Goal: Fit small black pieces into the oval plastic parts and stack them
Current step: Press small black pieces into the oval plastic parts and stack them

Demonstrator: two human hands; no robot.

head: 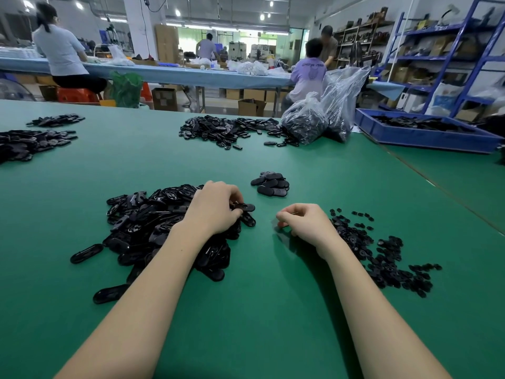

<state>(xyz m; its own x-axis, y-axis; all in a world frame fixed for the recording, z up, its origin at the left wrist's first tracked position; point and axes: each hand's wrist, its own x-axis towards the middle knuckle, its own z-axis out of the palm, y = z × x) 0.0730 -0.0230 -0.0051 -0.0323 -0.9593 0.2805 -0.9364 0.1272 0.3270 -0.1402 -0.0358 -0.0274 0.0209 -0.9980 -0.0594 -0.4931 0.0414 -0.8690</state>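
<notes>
The left hand [216,207] pinches a black oval plastic part [244,207] at the right edge of the heap of oval parts [153,222]. The right hand's [306,221] fingers curl; what they hold cannot be told. The part looks light, stiff and slick: grip its rim.

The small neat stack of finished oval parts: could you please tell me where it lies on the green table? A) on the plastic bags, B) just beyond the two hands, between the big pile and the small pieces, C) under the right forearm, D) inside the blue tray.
B: the stack of finished oval parts sits on the green table just beyond the left hand and right hand.
</notes>
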